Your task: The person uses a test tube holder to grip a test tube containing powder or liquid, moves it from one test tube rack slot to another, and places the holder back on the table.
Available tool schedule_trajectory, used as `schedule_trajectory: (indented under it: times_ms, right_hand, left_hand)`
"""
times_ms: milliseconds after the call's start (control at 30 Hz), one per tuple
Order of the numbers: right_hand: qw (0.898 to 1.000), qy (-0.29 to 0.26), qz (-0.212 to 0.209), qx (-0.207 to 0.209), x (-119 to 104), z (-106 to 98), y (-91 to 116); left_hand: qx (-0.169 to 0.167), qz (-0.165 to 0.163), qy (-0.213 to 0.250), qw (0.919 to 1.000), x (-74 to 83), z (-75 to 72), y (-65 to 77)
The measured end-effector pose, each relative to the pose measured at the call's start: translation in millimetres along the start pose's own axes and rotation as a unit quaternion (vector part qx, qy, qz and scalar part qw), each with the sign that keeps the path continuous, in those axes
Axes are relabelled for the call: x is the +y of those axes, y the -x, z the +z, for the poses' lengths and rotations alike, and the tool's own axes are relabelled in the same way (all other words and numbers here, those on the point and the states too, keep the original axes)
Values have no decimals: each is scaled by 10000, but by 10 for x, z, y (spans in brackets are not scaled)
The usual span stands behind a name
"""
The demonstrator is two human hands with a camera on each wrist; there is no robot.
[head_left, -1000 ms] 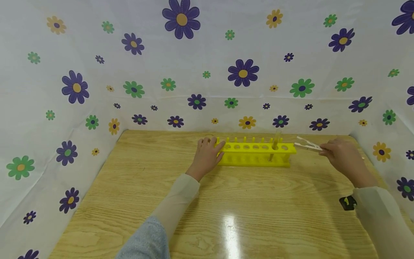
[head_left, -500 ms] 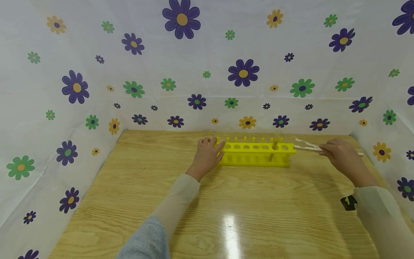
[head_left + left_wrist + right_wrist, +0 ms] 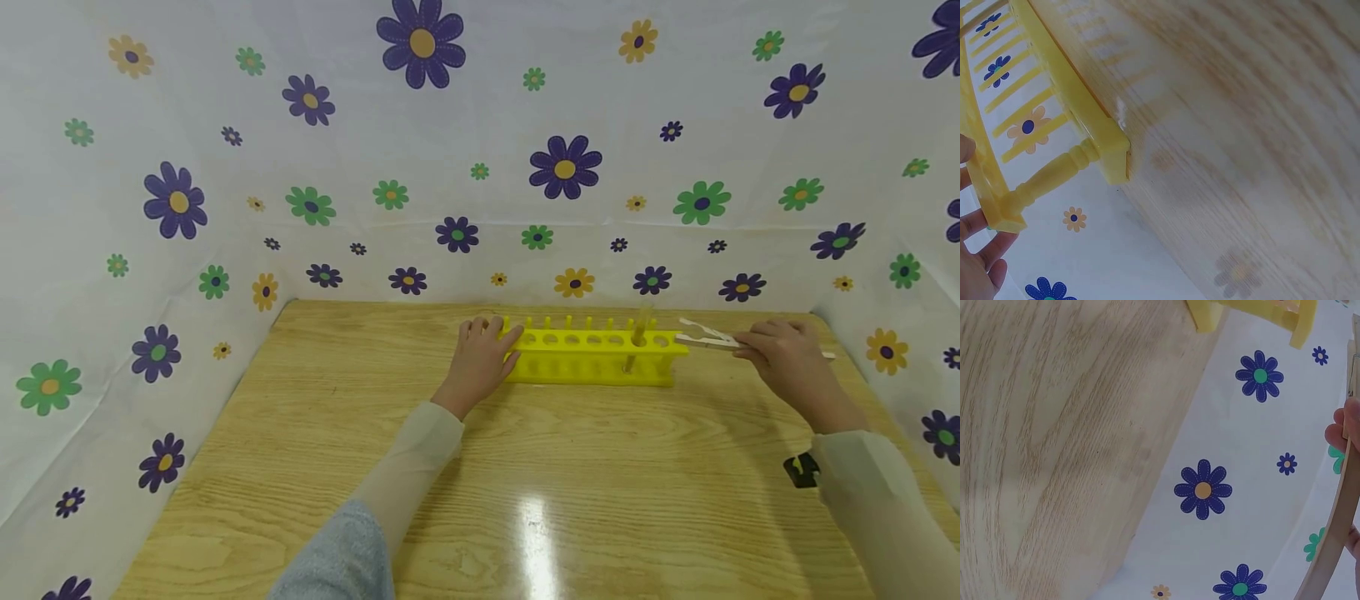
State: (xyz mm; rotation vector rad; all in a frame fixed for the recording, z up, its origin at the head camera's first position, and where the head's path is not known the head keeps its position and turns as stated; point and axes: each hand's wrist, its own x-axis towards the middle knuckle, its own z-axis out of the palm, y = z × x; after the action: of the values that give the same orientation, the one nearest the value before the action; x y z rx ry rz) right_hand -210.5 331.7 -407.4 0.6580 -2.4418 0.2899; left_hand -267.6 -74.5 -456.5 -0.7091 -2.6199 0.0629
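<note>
No words or numbers can be read; a black square [image 3: 806, 478] beside the right sleeve [image 3: 866, 471] bears a small yellow-green mark [image 3: 799, 467], too small and unclear to make out.

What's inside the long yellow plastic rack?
A thin, transparent tube leans in the long yellow plastic rack, second hole from the right. The other visible holes show no tube. The left hand covers the left end's top, so any hole there is hidden.
</note>
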Motion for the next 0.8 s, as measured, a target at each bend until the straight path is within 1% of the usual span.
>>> schedule_trajectory:
  times_ms: [200,433,800]
  right_hand:
    - [9999,63,-82,130,-8,16,-2]
    - [9997,9,-148,209,-6,43,-31]
    - [9999,-86,-72,80,-37,90,-75]
  left_hand:
    - [-27,-10,30,10000,0,-9,-3]
    - [81,6,141,9999,-3,-23,-1]
    - [93,32,98,9999,2,-13,4]
